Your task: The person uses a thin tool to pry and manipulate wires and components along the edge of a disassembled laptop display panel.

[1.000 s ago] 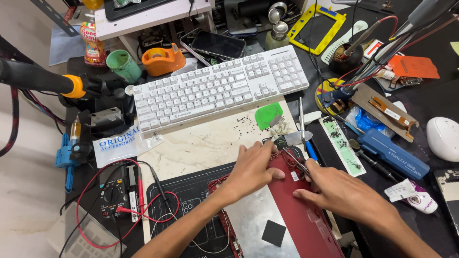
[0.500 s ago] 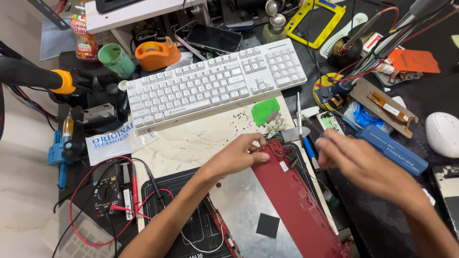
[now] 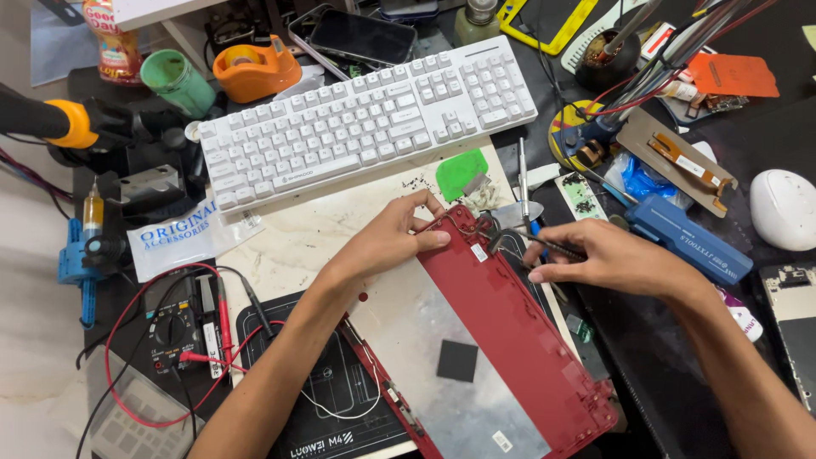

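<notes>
A red laptop lid shell (image 3: 510,340) lies open-side up on the bench, with a silver inner panel (image 3: 425,340) and a small black square pad (image 3: 457,360) stuck on it. My left hand (image 3: 395,238) presses down on the shell's top left corner with its fingers closed over the edge. My right hand (image 3: 608,255) pinches a thin dark tool (image 3: 544,244), likely tweezers, whose tip points at the hinge corner of the shell.
A white keyboard (image 3: 365,123) lies behind the shell. A green pick (image 3: 459,172), a multimeter (image 3: 174,331) with red leads, a black repair mat (image 3: 340,399), a blue tool case (image 3: 688,238), an orange tape dispenser (image 3: 251,68) and a white mouse (image 3: 784,208) crowd the bench.
My right hand has moved from the shell's middle up to its hinge corner with the thin tool. My left hand stayed on the top corner. The view shifted slightly.
</notes>
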